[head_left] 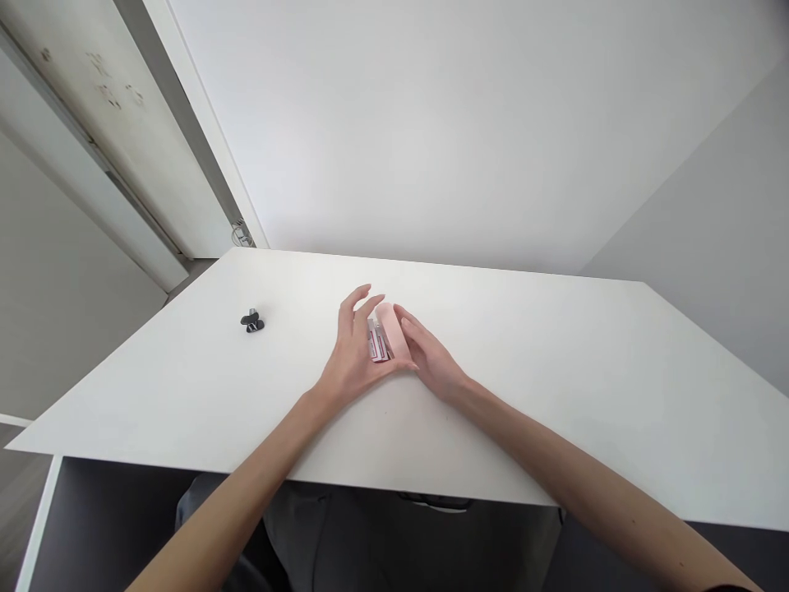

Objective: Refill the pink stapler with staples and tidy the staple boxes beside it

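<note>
A narrow pale pink case (393, 330) stands at a slant near the middle of the table. Small white packets with red markings (378, 344) press against its left side. My left hand (354, 353) curls around the packets, its index finger raised and its thumb reaching to the case's near end. From the right, my right hand (435, 358) cups the case, fingers laid along its side. Whether the packets are inside the case or only beside it, I cannot tell. The palms hide part of both things.
A small black object with a shiny metal part (252, 321) lies on the white table (542, 386), toward its left. Behind the table rises a plain white wall (431, 123). A white door frame (209, 123) stands at the left, with cables (242, 233) near its foot.
</note>
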Available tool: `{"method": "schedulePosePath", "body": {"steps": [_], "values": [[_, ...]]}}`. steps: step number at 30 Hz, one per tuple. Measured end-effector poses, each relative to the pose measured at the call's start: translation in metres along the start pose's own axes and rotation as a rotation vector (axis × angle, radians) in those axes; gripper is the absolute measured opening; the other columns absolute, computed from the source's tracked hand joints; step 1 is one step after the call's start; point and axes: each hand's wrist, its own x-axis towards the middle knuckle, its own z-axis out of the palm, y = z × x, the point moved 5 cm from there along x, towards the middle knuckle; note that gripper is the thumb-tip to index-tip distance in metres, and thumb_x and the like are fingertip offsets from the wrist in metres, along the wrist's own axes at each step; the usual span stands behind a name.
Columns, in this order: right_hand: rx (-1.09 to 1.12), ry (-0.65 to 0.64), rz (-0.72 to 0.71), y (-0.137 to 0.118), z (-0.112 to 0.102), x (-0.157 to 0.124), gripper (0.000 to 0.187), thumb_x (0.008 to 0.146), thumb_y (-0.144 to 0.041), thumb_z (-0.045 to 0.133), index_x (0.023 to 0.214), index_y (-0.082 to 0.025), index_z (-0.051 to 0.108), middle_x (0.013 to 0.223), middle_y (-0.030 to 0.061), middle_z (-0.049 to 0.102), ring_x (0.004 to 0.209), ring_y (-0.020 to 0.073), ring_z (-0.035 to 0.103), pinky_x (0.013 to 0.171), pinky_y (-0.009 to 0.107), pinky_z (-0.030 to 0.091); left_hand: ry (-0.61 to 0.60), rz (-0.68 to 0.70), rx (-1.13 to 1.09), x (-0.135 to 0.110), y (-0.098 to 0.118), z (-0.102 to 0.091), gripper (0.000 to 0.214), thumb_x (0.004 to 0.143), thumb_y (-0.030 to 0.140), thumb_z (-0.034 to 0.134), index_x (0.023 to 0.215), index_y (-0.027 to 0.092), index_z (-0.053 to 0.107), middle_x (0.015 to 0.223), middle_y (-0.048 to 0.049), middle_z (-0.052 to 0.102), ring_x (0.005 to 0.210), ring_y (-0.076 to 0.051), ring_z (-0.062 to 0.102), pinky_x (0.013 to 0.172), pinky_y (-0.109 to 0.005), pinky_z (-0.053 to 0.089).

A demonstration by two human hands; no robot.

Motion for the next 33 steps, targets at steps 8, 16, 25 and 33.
{"method": "schedulePosePath", "body": {"steps": [8, 16, 25, 33], "values": [[0.441, 0.046, 0.128, 0.005, 0.01, -0.002, 0.074, 0.101, -0.057, 0.058, 0.167, -0.034, 0.033, 0.175, -0.0059, 0.031, 0.16, 0.0223, 0.034, 0.133, 0.044, 0.031, 0.142, -0.408, -0.255, -0.006, -0.028, -0.011, 0.046, 0.109, 0.054, 0.033, 0.146, 0.026, 0.037, 0.165, -0.014, 0.035, 0.158, -0.028, 0.03, 0.129, -0.053, 0.03], [0.503, 0.031, 0.146, 0.001, 0.017, -0.006, 0.064, 0.102, -0.049, 0.055, 0.163, -0.034, 0.039, 0.172, -0.0061, 0.039, 0.157, 0.023, 0.04, 0.132, 0.046, 0.032, 0.012, -0.653, -0.531, 0.001, -0.029, 0.012, 0.041, 0.102, 0.033, 0.042, 0.143, 0.028, 0.037, 0.169, -0.0088, 0.034, 0.162, -0.023, 0.026, 0.132, -0.049, 0.026], [0.45, 0.054, 0.13, 0.001, 0.018, -0.007, 0.064, 0.101, -0.05, 0.056, 0.162, -0.038, 0.041, 0.173, -0.0076, 0.037, 0.158, 0.026, 0.038, 0.131, 0.052, 0.032, -0.032, -0.602, -0.551, 0.006, -0.032, 0.023, 0.046, 0.1, 0.03, 0.045, 0.144, 0.028, 0.033, 0.171, -0.0095, 0.03, 0.162, -0.023, 0.027, 0.132, -0.05, 0.027], [0.412, 0.076, 0.107, 0.004, 0.018, -0.009, 0.065, 0.101, -0.046, 0.056, 0.163, -0.038, 0.037, 0.174, -0.0081, 0.034, 0.161, 0.0236, 0.033, 0.134, 0.05, 0.028, -0.073, -0.546, -0.606, 0.002, -0.023, 0.023, 0.042, 0.103, 0.028, 0.044, 0.143, 0.029, 0.03, 0.174, -0.0101, 0.026, 0.164, -0.021, 0.023, 0.134, -0.051, 0.024]]}}
